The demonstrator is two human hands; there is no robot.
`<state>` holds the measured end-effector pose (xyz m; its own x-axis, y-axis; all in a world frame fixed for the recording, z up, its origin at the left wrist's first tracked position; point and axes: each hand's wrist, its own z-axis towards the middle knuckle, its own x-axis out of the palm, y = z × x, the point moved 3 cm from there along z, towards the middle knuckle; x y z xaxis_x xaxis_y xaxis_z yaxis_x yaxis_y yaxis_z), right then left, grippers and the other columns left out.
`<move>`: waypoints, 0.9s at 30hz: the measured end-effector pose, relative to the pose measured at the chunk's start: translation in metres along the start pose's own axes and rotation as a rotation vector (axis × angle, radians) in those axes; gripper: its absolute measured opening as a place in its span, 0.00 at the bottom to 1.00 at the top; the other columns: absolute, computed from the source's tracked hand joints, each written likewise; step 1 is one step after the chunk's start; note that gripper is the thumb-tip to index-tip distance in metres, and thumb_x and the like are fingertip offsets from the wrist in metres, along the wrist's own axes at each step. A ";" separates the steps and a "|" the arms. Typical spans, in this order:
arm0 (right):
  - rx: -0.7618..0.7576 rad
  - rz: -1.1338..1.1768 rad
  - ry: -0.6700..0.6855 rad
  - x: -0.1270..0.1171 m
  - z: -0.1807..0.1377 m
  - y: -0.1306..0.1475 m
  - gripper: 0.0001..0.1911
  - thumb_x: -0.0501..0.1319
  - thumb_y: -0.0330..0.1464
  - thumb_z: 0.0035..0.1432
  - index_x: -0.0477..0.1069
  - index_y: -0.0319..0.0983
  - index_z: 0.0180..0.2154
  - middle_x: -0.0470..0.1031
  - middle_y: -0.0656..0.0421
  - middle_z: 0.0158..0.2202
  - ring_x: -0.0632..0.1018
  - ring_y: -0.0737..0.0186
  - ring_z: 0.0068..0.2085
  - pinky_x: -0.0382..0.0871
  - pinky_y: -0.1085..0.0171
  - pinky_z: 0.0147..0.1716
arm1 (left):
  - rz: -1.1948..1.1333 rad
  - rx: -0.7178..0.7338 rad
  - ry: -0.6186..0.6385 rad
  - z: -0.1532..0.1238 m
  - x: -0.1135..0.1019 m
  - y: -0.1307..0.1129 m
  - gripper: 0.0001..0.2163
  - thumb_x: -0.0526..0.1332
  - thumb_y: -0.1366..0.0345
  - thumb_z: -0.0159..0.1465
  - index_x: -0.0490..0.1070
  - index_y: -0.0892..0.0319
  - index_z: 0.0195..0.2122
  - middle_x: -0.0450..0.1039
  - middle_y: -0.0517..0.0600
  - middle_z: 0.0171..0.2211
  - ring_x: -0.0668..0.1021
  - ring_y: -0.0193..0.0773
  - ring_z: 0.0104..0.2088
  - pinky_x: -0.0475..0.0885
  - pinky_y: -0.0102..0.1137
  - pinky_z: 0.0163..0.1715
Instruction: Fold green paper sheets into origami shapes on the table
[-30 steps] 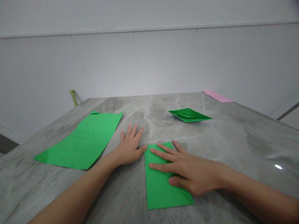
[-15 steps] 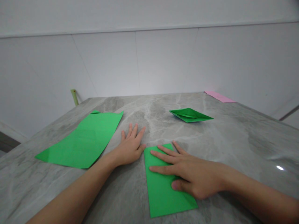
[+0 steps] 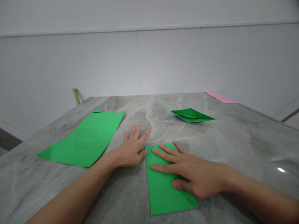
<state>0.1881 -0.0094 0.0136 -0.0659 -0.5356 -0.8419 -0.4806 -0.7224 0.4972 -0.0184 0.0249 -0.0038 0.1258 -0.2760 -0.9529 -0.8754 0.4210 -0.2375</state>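
A folded rectangle of green paper (image 3: 163,193) lies flat on the grey marbled table near its front. My right hand (image 3: 187,171) rests across the upper right of this paper, fingers spread and pointing left, covering part of it. Beside the paper's upper left corner, my left hand (image 3: 134,147) lies on the table with fingers apart, its thumb tip at the paper's left edge. Left of that hand is a larger green sheet (image 3: 91,137), its corners curling up. Farther back on the right sits a folded green paper boat shape (image 3: 191,115), pointed at both ends.
A pink sheet of paper (image 3: 220,97) lies at the table's far right edge. Behind the marbled table (image 3: 233,133) stands a white panelled wall (image 3: 163,62). A light green strip-like object (image 3: 76,95) shows past the far left corner.
My left hand's fingers have shifted slightly right, with the thumb tip now at the paper's edge. My right hand stays on the paper. The whole view has shifted a little.
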 end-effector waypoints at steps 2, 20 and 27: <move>0.001 -0.001 -0.002 0.000 0.000 0.000 0.38 0.60 0.30 0.60 0.50 0.55 0.67 0.38 0.57 0.72 0.43 0.41 0.70 0.25 0.30 0.60 | -0.004 0.012 0.027 -0.002 -0.002 -0.004 0.43 0.55 0.66 0.63 0.24 0.54 0.71 0.18 0.63 0.70 0.25 0.60 0.66 0.37 0.65 0.61; 0.008 0.031 0.042 0.002 0.000 -0.003 0.37 0.59 0.33 0.62 0.47 0.55 0.68 0.34 0.57 0.72 0.39 0.41 0.70 0.21 0.31 0.61 | -0.036 0.088 0.091 -0.006 -0.004 -0.008 0.47 0.58 0.68 0.59 0.21 0.52 0.70 0.15 0.61 0.69 0.25 0.61 0.66 0.35 0.66 0.60; 0.059 0.024 0.059 0.001 0.002 -0.004 0.37 0.58 0.35 0.63 0.46 0.56 0.68 0.31 0.59 0.72 0.35 0.41 0.70 0.21 0.32 0.61 | -0.043 0.101 0.104 -0.005 -0.001 -0.012 0.46 0.57 0.69 0.60 0.22 0.53 0.70 0.13 0.60 0.69 0.23 0.59 0.66 0.33 0.65 0.61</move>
<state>0.1883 -0.0059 0.0105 -0.0270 -0.5783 -0.8154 -0.5304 -0.6831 0.5020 -0.0107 0.0161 0.0010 0.1087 -0.3817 -0.9179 -0.8183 0.4900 -0.3007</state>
